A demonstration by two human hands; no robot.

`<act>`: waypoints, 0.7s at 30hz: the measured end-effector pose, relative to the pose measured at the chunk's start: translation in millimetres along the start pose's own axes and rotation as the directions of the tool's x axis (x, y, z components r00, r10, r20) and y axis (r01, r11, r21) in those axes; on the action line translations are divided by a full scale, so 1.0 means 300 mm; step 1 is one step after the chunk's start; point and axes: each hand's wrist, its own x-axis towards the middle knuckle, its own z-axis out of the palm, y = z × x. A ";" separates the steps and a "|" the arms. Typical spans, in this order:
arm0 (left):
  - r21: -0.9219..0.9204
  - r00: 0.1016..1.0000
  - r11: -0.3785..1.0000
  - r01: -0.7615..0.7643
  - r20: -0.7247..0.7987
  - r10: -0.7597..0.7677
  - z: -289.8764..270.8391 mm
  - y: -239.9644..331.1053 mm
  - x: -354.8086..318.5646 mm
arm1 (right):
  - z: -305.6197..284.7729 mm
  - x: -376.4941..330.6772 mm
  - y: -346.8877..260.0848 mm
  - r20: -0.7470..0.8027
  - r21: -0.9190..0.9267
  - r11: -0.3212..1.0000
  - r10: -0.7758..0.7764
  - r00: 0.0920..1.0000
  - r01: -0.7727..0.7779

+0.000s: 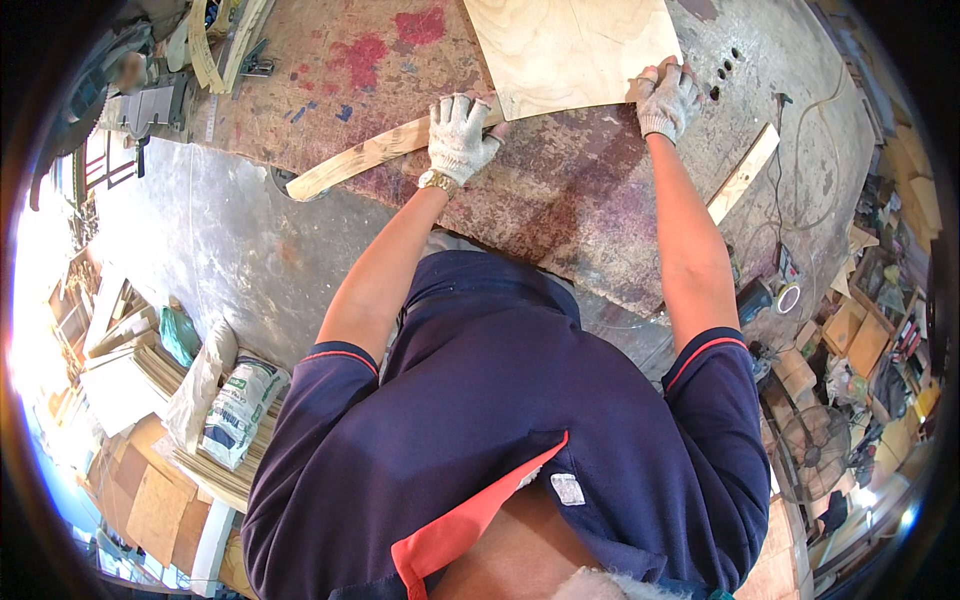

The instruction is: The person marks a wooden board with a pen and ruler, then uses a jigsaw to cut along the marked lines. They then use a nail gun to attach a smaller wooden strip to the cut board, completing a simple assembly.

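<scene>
Here, both gloved hands, left hand (460, 138) and right hand (668, 100), grip the pale, smooth-grained plywood sheet (570, 50) by its near edge.

Worn, stained surface (560, 190) with red paint blotches near its far edge. Pale plywood sheet (570, 50) lies at the far middle. Long wood strip (370, 155) lies along the near-left edge, touching the sheet's corner. Short wood batten (742, 172) at the right edge.

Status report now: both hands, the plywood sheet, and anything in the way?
Left hand gloved, pressing wooden strip at sheet's near edge. Right hand gloved, gripping plywood sheet corner. Sheet flat on stained workbench. Nothing blocking.
</scene>
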 end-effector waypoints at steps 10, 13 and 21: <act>0.026 0.998 0.998 -0.053 0.020 0.052 -0.019 0.003 0.007 | -0.022 -0.002 -0.010 -0.001 0.007 1.000 -0.006 1.000 0.006; 0.037 0.997 0.997 -0.073 0.003 0.073 -0.011 -0.003 0.010 | -0.020 -0.003 -0.010 0.007 0.011 1.000 0.001 1.000 -0.001; 0.059 0.996 0.994 -0.088 -0.007 0.089 0.000 -0.006 0.008 | 0.003 -0.002 -0.002 0.006 0.018 1.000 0.011 1.000 -0.011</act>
